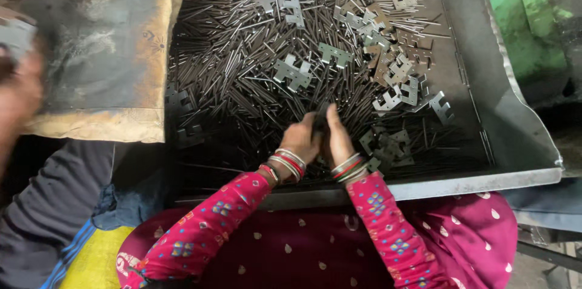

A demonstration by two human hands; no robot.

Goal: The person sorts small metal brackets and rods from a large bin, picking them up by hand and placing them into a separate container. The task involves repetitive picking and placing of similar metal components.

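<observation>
The thin pins [242, 77] are dark metal with a slight shine. The flat notched plates [292, 74] are grey metal, smooth and a little glossy. The tray [515, 125] is matt grey sheet metal. The sack [103, 46] looks like rough, dirty woven material. The bangles [288, 163] look glossy

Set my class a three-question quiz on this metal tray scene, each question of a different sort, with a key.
1. True or false: both hands meet over the thin metal pins.
2. The flat notched plates lie mostly toward which side of the tray: A left, B right?
3. What is worn on both wrists?

Key: 1 true. 2 B. 3 bangles.
</observation>
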